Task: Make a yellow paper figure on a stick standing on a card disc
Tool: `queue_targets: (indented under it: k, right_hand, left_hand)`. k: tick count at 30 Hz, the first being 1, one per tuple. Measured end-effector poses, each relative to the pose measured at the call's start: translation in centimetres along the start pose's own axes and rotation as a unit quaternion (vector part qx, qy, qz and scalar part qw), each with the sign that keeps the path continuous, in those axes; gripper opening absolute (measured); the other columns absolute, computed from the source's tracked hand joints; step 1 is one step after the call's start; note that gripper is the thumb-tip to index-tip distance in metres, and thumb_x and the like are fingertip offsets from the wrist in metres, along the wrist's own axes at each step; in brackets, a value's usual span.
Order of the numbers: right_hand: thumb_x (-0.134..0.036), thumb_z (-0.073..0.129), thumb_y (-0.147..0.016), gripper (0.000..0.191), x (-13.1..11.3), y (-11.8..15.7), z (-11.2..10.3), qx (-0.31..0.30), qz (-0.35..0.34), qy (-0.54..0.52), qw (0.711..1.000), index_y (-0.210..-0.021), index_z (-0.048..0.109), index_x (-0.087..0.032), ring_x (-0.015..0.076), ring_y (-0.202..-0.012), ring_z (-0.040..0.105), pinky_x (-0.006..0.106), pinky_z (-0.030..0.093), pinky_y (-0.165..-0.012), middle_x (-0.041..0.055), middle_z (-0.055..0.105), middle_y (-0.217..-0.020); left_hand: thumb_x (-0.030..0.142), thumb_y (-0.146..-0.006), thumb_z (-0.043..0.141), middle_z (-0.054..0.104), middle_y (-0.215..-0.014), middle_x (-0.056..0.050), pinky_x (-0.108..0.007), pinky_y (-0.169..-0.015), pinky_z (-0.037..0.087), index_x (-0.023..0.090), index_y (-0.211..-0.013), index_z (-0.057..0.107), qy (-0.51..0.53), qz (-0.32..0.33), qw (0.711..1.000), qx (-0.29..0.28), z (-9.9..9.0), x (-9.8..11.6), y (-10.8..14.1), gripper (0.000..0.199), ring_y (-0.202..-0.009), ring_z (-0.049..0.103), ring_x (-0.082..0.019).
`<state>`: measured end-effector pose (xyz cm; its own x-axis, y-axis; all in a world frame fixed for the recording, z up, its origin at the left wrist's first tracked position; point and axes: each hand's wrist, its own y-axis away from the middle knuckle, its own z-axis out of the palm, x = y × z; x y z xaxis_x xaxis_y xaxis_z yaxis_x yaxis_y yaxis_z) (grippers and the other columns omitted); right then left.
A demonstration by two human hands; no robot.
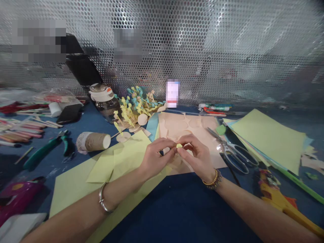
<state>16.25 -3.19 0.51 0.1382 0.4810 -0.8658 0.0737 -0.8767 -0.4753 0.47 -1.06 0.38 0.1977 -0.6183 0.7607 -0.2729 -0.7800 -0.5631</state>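
My left hand and my right hand meet at the middle of the table, fingertips pinched together. Between them is a small piece of yellow paper, mostly covered by the fingers. Beneath the hands lies a pink paper sheet with round shapes cut from it. Yellow paper sheets spread under my left forearm. To the right of my right hand rest silver scissors, blades pointing away to the left, beside a small green scrap.
Behind the hands stand yellow and blue paper flowers near a dark jar. A brown roll, green pliers and a purple tool lie left. At right are stacked paper and a yellow glue gun.
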Motion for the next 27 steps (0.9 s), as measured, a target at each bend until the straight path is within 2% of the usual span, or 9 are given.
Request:
queue_targets:
  k: [27]
  right_hand:
    - [-0.017,0.061,-0.082,0.009,0.11,0.00,-0.10,0.004,-0.006,-0.001,1.000,-0.087,0.062,-0.023,0.0160,-0.083,0.056,0.029,0.050,-0.063,0.0027,0.057,-0.092]
  left_hand:
    - [0.019,-0.080,0.065,0.071,-0.080,-0.004,-0.029,-0.071,0.051,0.019,-0.078,0.070,0.013,-0.015,1.000,-0.006,-0.15,-0.28,-0.11,0.005,-0.076,0.064,-0.016]
